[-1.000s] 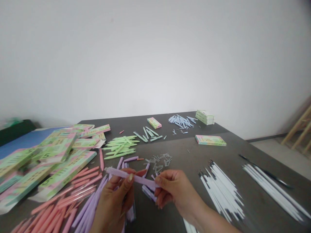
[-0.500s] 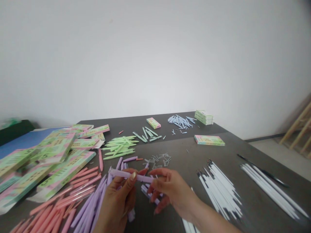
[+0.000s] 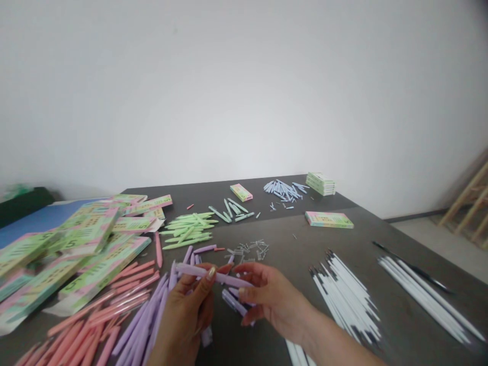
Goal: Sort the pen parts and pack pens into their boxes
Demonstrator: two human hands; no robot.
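Observation:
My left hand (image 3: 188,312) pinches a lilac pen (image 3: 213,276) near its middle, thumb on top, holding it level above the dark table (image 3: 290,239). My right hand (image 3: 270,295) is at the pen's right end, its fingers curled loosely around the tip. Under both hands lie more lilac pen barrels (image 3: 148,320) and short lilac pieces (image 3: 232,301). A small heap of metal springs (image 3: 249,249) lies just beyond the hands.
Pink pen barrels (image 3: 95,320) lie at the lower left beside stacked green-and-pink boxes (image 3: 72,254). Green barrels (image 3: 188,230), blue pieces (image 3: 285,190) and more boxes (image 3: 328,219) lie farther back. White refills (image 3: 348,295) and a second row of refills (image 3: 423,297) lie to the right.
The lilac pen has dropped a little and the two hands have come closer together. My right hand's fingers have loosened around the pen's right end.

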